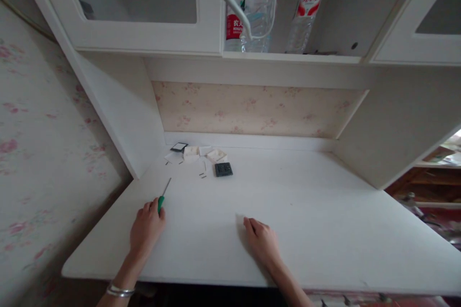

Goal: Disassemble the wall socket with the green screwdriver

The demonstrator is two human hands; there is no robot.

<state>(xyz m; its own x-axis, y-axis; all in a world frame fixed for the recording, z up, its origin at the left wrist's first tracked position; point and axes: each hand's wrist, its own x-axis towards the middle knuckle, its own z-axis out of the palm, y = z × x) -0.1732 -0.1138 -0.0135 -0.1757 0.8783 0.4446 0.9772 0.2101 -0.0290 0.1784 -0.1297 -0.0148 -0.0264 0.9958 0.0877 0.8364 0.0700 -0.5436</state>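
My left hand [147,230] is closed around the green handle of a screwdriver [166,187], its metal shaft pointing away from me. My right hand [262,240] rests on the white desk [313,220] with its fingers curled in, and nothing shows between them. Farther back lies a black square socket piece [224,169] with slots in its face. Behind it to the left sit white plastic box pieces [216,155] and a dark-framed plate [179,147]. Several small screws [201,174] are scattered in front of these parts.
A floral wall [54,153] borders the desk on the left. Overhead runs a white cabinet [151,36], its open middle bay holding plastic bottles [305,14]. A pale rod with a cord [230,0] hangs in front. Shelves [435,182] stand at the right.
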